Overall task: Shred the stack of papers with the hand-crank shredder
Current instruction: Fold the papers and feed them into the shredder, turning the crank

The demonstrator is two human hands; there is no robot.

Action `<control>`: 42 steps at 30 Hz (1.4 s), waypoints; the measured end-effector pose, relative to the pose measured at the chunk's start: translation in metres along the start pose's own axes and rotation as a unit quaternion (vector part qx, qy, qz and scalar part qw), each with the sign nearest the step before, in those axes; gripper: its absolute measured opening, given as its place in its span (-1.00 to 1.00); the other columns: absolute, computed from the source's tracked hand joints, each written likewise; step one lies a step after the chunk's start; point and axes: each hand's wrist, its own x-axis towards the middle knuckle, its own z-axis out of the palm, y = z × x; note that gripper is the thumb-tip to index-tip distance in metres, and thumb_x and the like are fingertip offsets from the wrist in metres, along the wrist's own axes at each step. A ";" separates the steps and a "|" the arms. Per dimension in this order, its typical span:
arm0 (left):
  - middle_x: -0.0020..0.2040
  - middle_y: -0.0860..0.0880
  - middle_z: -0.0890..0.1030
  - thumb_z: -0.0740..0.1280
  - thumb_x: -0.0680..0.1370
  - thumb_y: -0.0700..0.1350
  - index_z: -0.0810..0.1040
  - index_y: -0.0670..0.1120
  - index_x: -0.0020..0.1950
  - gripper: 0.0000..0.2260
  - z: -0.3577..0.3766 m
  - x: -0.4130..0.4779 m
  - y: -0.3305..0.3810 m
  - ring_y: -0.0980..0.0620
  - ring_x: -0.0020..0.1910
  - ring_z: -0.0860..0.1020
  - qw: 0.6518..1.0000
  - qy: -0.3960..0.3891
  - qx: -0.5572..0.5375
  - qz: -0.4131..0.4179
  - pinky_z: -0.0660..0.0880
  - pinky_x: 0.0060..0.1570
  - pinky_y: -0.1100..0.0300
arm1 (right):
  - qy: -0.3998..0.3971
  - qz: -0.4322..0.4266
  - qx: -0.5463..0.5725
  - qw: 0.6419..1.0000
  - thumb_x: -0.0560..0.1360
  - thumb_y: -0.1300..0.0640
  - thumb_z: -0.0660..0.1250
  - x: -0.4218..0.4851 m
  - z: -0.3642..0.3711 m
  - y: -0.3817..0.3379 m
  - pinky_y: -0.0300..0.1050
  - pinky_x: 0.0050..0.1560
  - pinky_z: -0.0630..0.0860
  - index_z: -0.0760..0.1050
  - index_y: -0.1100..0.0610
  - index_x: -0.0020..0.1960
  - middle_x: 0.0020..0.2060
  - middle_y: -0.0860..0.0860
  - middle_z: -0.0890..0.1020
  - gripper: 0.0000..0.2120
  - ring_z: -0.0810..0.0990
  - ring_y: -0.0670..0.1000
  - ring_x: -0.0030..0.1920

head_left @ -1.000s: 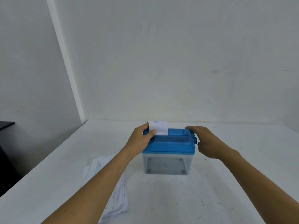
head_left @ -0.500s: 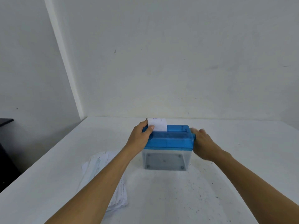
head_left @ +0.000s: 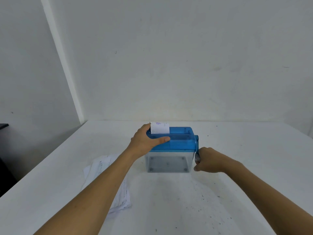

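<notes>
My right hand (head_left: 209, 160) was closed around the crank (head_left: 196, 146), which pointed down on the right side of the shredder (head_left: 181, 141). My left hand (head_left: 145, 140) rested on the lid with the thumb flat. Its fingers were hidden behind the sheet (head_left: 160, 128) in the slot, so I could not tell its grip. The stack of papers (head_left: 105, 177) lay to the left.

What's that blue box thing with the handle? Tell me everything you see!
The shredder is a small box standing upright on the white table. Its top is a blue plastic lid; underneath is a see-through bin with four round feet showing through. A blue crank on its right side points downward, gripped by the right hand. The left hand holds the lid's left end, thumb flat on top. A white paper slip stands up from the slot.
</notes>
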 end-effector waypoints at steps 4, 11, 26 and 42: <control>0.22 0.21 0.55 0.45 -0.03 0.59 0.46 0.12 0.34 0.03 -0.005 -0.009 0.005 0.09 0.23 0.51 1.000 -0.023 0.010 0.002 0.49 0.31 -0.02 | -0.153 0.018 0.028 0.988 0.49 0.03 0.46 -0.031 -0.038 -0.014 -0.25 -0.32 0.47 0.36 0.08 -0.25 -0.43 -0.04 0.43 -0.69 0.40 -0.09 -0.46; 0.13 0.20 0.60 0.53 0.10 0.45 0.52 0.13 0.23 -0.21 -0.005 -0.037 0.013 0.14 0.13 0.55 0.999 -0.031 0.012 0.026 0.55 0.17 0.08 | -0.160 0.017 0.065 0.985 0.54 0.01 0.42 -0.071 -0.101 -0.025 -0.18 -0.35 0.48 0.49 0.19 -0.23 -0.45 -0.01 0.51 -0.70 0.45 -0.04 -0.45; 0.12 0.21 0.60 0.58 0.17 0.38 0.51 0.15 0.16 -0.34 -0.005 -0.059 0.015 0.16 0.13 0.55 0.999 -0.035 0.011 0.038 0.54 0.17 0.11 | 0.167 -0.020 0.371 0.913 0.61 -0.07 0.30 -0.011 -0.034 -0.008 -0.03 -0.21 0.52 0.39 0.13 -0.07 -0.18 0.08 0.58 -0.72 0.50 0.04 -0.23; 0.15 0.15 0.53 0.34 0.03 0.64 0.44 0.18 0.16 -0.16 -0.003 -0.063 0.020 0.05 0.13 0.51 0.994 -0.012 0.108 0.016 0.50 0.23 -0.09 | 0.016 0.051 0.220 0.974 0.59 0.21 0.18 -0.096 -0.004 -0.011 -0.19 -0.35 0.42 0.44 0.18 -0.17 -0.35 0.10 0.66 -0.82 0.54 0.00 -0.41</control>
